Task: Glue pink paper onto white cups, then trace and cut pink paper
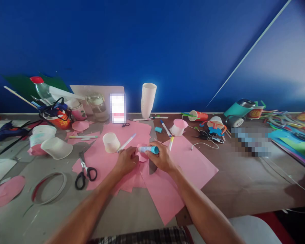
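Note:
My right hand (162, 156) grips a blue glue stick (148, 149), held sideways with its tip over a small piece of pink paper (142, 157). That piece is pinched in my left hand (127, 162), whose fingers are closed at its left edge. Under both hands lie several overlapping pink sheets (185, 166). The blue cap (158, 129) rests apart, behind the glue stick. A white paper cup (111, 142) stands just beyond my left hand, with a pale marker (127, 142) leaning close by. To the left are black-handled scissors (84, 171).
A stack of paper cups (148, 100) and a lit phone (117, 108) stand along the blue wall. Left are a tape ring (49, 188), a tipped cup (57, 148) and a glass jar (96, 106). Right are a pink-topped cup (178, 127), a cable (205, 145) and a teal tumbler (239, 108).

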The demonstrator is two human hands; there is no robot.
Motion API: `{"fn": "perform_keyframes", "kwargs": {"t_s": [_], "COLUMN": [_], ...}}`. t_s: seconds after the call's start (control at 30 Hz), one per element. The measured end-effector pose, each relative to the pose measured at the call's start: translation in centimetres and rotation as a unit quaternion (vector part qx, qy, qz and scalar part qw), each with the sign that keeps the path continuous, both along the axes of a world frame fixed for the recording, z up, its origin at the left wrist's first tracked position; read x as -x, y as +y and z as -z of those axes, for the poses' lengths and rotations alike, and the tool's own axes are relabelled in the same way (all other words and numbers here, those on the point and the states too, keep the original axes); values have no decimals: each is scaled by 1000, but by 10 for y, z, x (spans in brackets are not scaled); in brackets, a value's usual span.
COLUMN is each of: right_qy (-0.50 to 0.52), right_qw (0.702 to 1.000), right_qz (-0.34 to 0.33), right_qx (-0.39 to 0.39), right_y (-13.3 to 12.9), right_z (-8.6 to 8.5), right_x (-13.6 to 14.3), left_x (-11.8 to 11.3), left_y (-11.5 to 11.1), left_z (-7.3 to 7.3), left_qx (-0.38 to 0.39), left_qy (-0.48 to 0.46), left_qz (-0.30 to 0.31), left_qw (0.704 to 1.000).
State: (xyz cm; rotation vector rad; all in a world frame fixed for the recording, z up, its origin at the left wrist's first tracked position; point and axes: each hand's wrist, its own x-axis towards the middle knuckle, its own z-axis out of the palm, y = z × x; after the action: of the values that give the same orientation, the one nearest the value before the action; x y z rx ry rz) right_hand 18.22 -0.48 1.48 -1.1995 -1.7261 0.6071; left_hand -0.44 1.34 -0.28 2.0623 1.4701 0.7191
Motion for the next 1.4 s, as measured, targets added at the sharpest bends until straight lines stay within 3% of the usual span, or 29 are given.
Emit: {"fn": "perform_keyframes", "kwargs": {"t_s": [0.1,0.23,0.37,0.47,0.6,0.77,1.13,1.4], "right_qy": [18,78,128,143,129,114,26,-14], "right_qw": [1000,996,990,988,990,992,998,993], "right_qz": [12,27,34,30,23,35,42,62], "right_qx": [5,26,50,59,48,41,-34,-97], "right_y": [-1,-1,-2,-4,-7,-10,-17,-17], "right_z": [-1,-5,-8,-8,-7,-6,-6,-1], "right_x": [0,-2,-1,3,10,16,20,22], "left_x": [-1,-4,-8,-11,-13,-17,-18,-18], "left_y": [-2,-11,-19,-21,-22,-24,-21,-18], "left_z": [-2,-8,-12,-10,-9,-12,-13,-10], "left_qx": [12,70,173,206,264,307,314,317], "left_qy": [-59,-245,-441,-549,-591,-590,-597,-583], "left_qz": [-3,0,41,56,35,28,43,53], "left_qw": [998,967,880,808,762,746,737,746]}}
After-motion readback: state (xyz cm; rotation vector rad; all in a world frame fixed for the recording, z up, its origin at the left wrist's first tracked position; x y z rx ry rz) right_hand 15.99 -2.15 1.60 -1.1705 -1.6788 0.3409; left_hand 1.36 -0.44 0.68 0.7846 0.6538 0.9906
